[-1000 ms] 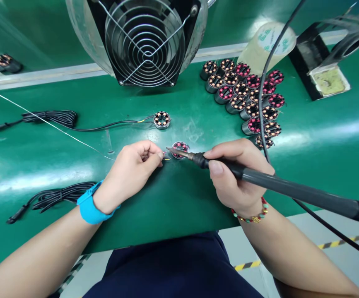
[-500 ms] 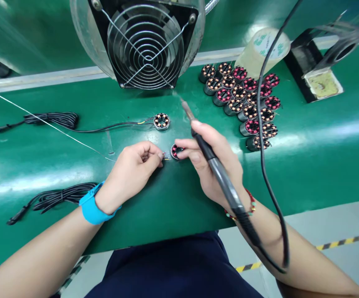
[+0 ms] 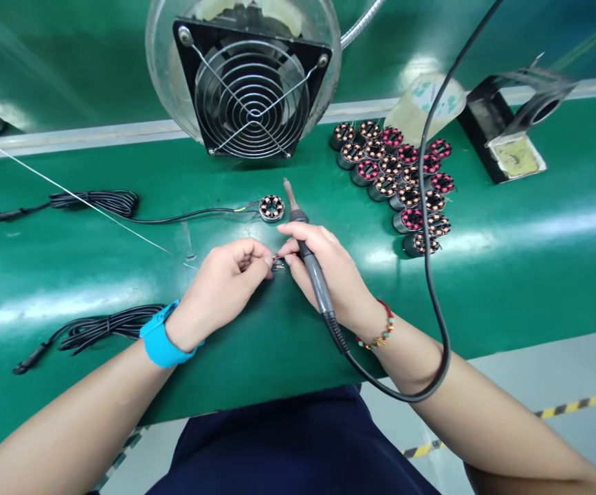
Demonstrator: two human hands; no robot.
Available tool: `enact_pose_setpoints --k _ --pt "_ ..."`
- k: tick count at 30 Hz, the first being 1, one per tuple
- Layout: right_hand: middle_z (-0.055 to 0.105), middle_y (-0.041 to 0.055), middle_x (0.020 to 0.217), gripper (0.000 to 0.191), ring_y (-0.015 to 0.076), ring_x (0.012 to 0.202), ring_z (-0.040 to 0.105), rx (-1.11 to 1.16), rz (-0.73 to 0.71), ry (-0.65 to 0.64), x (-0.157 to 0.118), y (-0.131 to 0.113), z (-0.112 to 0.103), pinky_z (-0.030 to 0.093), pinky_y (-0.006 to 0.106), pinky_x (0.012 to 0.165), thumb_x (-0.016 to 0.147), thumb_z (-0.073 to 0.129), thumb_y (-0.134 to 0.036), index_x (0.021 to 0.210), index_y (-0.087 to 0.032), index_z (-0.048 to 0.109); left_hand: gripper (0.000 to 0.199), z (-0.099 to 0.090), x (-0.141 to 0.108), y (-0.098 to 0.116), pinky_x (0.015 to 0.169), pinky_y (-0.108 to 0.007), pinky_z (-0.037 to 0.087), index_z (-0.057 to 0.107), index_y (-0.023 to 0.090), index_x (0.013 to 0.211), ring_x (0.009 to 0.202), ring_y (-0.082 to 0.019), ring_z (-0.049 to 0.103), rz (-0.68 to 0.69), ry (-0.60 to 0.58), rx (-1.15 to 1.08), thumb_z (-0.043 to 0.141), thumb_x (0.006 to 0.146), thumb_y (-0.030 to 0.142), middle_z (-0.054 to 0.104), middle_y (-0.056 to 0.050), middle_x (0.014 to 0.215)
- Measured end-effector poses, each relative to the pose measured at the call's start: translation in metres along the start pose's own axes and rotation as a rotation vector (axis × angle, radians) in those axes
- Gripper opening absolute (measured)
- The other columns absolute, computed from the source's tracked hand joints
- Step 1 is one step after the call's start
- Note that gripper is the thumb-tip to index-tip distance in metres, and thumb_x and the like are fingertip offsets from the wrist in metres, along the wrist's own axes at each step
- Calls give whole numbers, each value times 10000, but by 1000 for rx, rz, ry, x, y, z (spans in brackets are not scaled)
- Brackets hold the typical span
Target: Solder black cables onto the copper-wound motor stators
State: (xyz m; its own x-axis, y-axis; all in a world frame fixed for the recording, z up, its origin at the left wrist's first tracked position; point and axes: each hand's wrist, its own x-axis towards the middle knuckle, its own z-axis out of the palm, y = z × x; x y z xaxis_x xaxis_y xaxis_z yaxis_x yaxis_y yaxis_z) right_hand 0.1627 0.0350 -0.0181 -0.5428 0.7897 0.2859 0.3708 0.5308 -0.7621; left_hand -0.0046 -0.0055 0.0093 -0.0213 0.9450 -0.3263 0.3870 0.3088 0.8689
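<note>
My right hand (image 3: 331, 271) grips a soldering iron (image 3: 317, 282) whose tip points away toward the fan, off the table. Its thumb and fingertip also close at the thin wire ends (image 3: 279, 266), where they meet my left hand (image 3: 228, 278). That left hand is closed in a pinch on the wires. Below its wrist lies a coiled black cable (image 3: 115, 328). Just beyond both hands, a wound stator (image 3: 271, 207) rests on the table, joined by wires to a second coiled cable (image 3: 96, 201). The red-wound stator by my right fingers is now hidden.
A fume fan (image 3: 254, 103) stands at the back. To the right are several stators (image 3: 390, 165) in rows, a tape roll (image 3: 434, 103) and an iron stand with sponge (image 3: 515, 159). The iron's cord loops over my right forearm. Solder wire (image 3: 78, 192) stretches in from the left.
My right hand has moved left to the wire ends, and the iron has swung more upright. The red-wound stator has gone out of sight behind that hand. My left hand keeps its pinch.
</note>
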Motion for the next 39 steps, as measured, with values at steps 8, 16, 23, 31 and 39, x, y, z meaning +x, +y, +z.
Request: enact_pose_setpoints --k 8,16,23,31,39 --pt "654 29 866 336 231 827 535 -168 -173 19 -5 -6 -4 421 376 758 845 523 -124 1165 -225 516 86 -1 0 -4 616 -238 411 504 196 888 669 -117 564 25 -8 -114 531 807 183 583 39 695" --pt "665 2 843 335 216 839 557 -74 -142 30 -4 -5 -1 417 368 781 855 517 -106 1159 -244 499 60 -4 -2 -1 547 -225 390 524 182 766 572 -93 478 100 -29 -27 538 823 194 518 38 652" --pt "660 -11 835 357 208 868 572 29 -103 58 -5 -4 0 429 382 837 845 542 -90 1159 -246 475 42 -6 -3 -2 541 -210 397 546 179 831 570 -83 483 109 -6 -24 564 829 217 538 41 672" --pt "637 -22 852 392 176 828 629 135 21 37 -7 -6 1 467 378 853 838 521 -98 1189 -252 441 101 -8 -4 -3 576 -225 418 559 180 816 602 -104 523 127 -42 8 521 865 259 564 22 679" --pt "633 -30 831 390 159 842 638 254 1 45 -6 -2 1 462 376 878 841 540 -126 1195 -249 428 109 -10 -4 -5 591 -230 376 551 184 815 639 -112 483 234 -79 133 506 885 255 534 20 722"
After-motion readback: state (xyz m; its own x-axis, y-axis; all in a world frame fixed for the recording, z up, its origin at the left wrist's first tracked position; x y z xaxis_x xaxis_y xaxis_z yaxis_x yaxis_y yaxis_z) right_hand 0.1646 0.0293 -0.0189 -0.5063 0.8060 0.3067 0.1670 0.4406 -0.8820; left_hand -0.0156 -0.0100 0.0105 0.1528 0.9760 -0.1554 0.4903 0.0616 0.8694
